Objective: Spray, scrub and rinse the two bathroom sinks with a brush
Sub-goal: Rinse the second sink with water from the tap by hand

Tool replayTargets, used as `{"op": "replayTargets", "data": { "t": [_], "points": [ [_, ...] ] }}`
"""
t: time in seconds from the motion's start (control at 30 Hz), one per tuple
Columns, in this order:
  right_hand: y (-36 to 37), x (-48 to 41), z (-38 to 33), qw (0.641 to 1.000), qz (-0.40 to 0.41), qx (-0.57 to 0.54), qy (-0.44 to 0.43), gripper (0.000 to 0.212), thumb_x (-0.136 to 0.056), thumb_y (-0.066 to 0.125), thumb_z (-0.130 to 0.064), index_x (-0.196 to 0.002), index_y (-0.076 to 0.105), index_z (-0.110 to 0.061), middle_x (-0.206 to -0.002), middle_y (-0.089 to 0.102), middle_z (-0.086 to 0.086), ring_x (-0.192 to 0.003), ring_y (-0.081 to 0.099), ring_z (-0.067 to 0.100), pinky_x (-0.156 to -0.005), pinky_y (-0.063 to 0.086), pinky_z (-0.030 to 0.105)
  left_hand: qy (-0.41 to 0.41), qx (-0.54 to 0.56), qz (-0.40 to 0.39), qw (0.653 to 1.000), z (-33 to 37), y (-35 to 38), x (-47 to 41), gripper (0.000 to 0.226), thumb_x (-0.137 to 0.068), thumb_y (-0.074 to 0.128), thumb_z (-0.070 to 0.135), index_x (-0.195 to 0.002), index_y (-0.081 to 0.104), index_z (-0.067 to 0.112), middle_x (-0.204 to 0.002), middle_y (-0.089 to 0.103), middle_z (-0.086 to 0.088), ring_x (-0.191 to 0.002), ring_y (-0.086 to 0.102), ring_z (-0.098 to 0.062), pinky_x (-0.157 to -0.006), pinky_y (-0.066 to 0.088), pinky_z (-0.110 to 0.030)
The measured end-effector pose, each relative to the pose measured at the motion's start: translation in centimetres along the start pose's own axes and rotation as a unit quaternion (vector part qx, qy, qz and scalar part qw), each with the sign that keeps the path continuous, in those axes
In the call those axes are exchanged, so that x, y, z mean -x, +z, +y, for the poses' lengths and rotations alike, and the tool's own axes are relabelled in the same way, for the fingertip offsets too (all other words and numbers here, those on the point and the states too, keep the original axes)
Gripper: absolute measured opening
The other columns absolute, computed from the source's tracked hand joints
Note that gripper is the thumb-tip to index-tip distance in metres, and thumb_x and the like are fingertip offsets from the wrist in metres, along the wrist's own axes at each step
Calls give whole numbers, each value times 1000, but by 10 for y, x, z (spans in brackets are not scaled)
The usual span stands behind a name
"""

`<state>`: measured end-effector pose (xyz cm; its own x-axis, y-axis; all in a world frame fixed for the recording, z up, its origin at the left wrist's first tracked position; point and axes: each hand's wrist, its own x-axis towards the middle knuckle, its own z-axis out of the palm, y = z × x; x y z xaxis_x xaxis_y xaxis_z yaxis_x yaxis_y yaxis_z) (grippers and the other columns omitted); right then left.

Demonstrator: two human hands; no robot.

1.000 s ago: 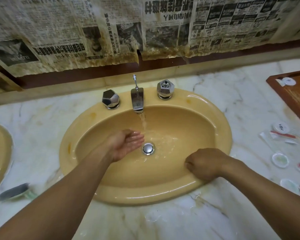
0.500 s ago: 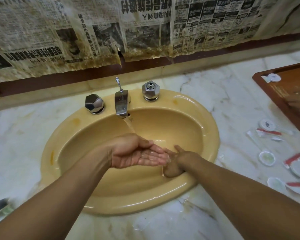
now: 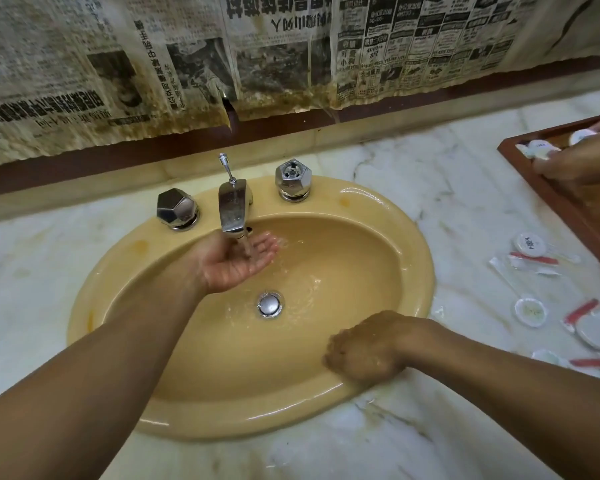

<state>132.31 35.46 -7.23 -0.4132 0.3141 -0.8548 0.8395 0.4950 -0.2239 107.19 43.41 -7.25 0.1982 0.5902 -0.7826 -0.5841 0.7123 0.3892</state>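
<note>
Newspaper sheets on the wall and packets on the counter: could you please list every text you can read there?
"4000+": advert box on the right newspaper sheet, tentatively.
"可愛小狗": box beside it, tentatively.
Middle newspaper sheet and left newspaper sheet: bold Chinese headlines upside down, small print blurred; unreadable.
Round packet: dark mark, too small to read.

Dim warm light, wide-angle warp, edges soft
</note>
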Motion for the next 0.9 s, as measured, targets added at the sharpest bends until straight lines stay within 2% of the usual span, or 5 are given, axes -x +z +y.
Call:
{"op": "replayTargets", "data": {
  "t": [0.13,0.27,0.43,0.6,0.9],
  "points": [
    [-11,-14,18,998,22,55,19,78,-88,5,-55,-156,34,-30,-166,28,-4,-147,37,29,-111,34,47,-73,-50,-61,994,-23,26,-1,35,-98,47,13,-118,65,-9,-111,72,-25,-95,76,-34,-89,61,-41],
    [-31,-29,35,996,70,21,52,56,-103,22,-44,-149,47,-26,-155,48,6,-136,50,29,-111,40,44,-125,-162,-115,972,-45,45,28,44,-107,38,16,-129,59,-16,-132,62,-33,-122,64,-42,-100,53,-46],
    [-6,-35,-6,998,-42,27,-29,74,-87,19,-48,-150,45,-20,-163,36,5,-142,42,31,-116,33,48,-53,-164,11,985,-38,11,32,41,-110,32,14,-127,58,-13,-123,68,-30,-114,70,-40,-90,58,-44],
    [-12,-25,24,994,39,88,55,66,-100,14,-47,-162,24,-26,-171,8,-6,-157,9,12,-126,10,43,-4,-119,96,988,-10,-23,19,41,-109,33,14,-127,58,-14,-120,69,-31,-106,72,-39,-82,60,-48],
    [2,8,-16,999,17,4,-40,70,-98,6,-61,-144,46,-27,-154,47,1,-134,48,31,-94,37,46,-7,-15,38,999,0,1,-8,34,-102,41,9,-98,72,-5,-99,72,-18,-80,75,-31,-73,64,-42]
  ]
}}
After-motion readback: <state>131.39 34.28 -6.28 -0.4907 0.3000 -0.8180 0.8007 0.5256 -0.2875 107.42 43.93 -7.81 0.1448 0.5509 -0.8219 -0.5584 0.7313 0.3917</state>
